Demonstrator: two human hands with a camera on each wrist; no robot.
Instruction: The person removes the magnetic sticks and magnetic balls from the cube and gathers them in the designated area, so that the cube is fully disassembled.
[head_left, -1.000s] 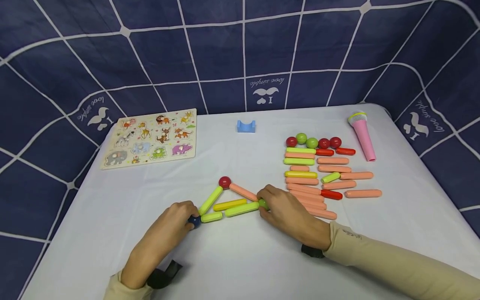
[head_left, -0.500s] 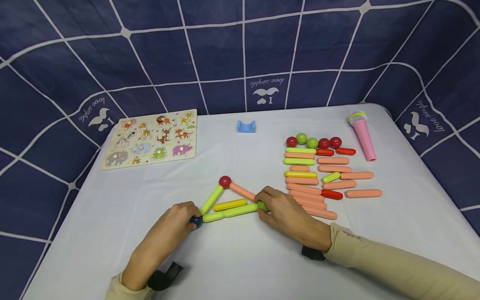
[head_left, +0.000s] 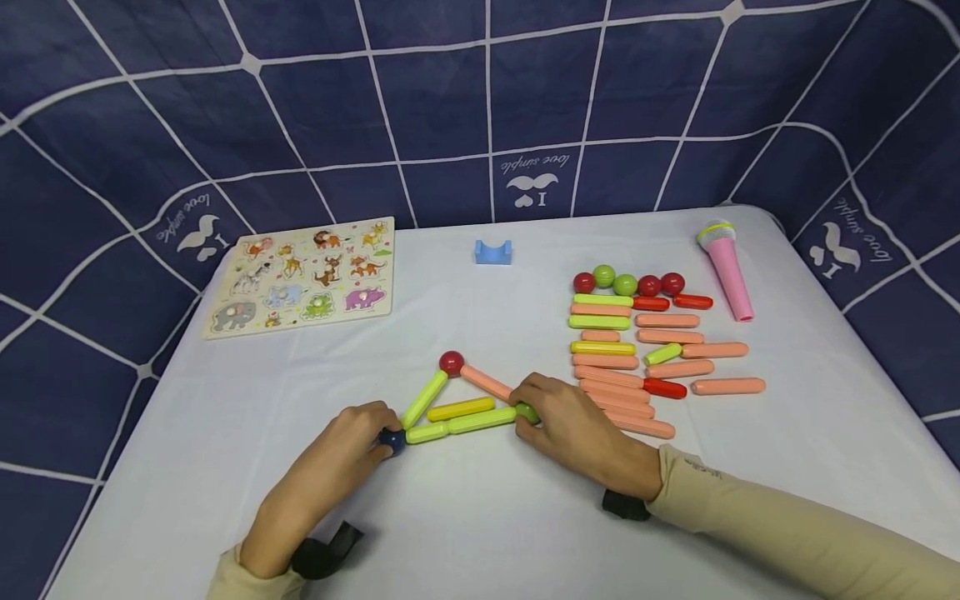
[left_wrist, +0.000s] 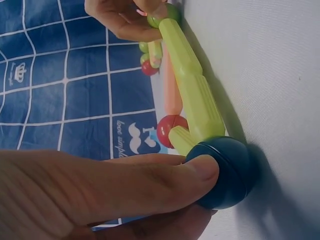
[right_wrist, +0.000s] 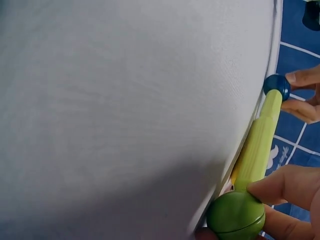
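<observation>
My left hand (head_left: 341,454) pinches a dark blue ball (left_wrist: 230,172) between thumb and fingers at the triangle's left corner. At the right corner, my right hand (head_left: 573,429) grips a green ball (right_wrist: 236,215). Between these balls lie a short lime stick (head_left: 427,432) and a longer lime stick (head_left: 482,420), touching end to end. Another lime stick (head_left: 424,400) runs from the blue ball up to a red ball (head_left: 452,362). From there a salmon stick (head_left: 486,382) slopes down to the right hand, which hides its end. Inside the triangle rests a yellow stick (head_left: 461,408).
Several salmon sticks (head_left: 667,320) and coloured ones lie in rows at right, below a row of balls (head_left: 625,285). Behind them is a pink toy microphone (head_left: 729,275). An animal puzzle board (head_left: 303,279) lies back left, a blue block (head_left: 493,252) back centre.
The gap between the short and the longer lime stick has closed over the last second; their ends now meet. Both hands keep their hold on the balls, nearly still.
</observation>
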